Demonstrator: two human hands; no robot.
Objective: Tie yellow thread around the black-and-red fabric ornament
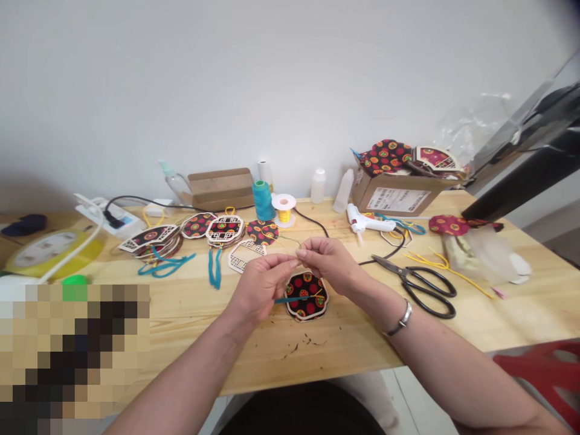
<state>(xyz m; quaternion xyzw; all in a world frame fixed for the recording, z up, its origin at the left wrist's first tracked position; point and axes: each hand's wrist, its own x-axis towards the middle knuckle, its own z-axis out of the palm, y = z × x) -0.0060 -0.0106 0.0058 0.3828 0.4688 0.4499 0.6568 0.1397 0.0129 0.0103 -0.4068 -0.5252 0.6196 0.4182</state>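
My left hand (260, 283) and my right hand (331, 261) meet fingertip to fingertip above the wooden table. Both are closed in a pinch on a thin yellowish cord (287, 237), which trails back towards a yellow spool (284, 215). Just what lies between the fingertips is too small to make out. Under my hands lies a scalloped ornament (306, 309) of dark patterned fabric with a pale rim. A teal ribbon (293, 299) and a bit of yellow cord rest across it. Beyond my left hand sits a bare lattice frame (240, 257).
Black-handled scissors (428, 290) and a white glue gun (369, 222) lie to the right. A teal thread cone (263, 200) stands behind. Finished-looking fabric ornaments (151, 240) are stacked left. A carton (392, 190) holds more pieces. A power strip (111, 219) and black cable cross the back.
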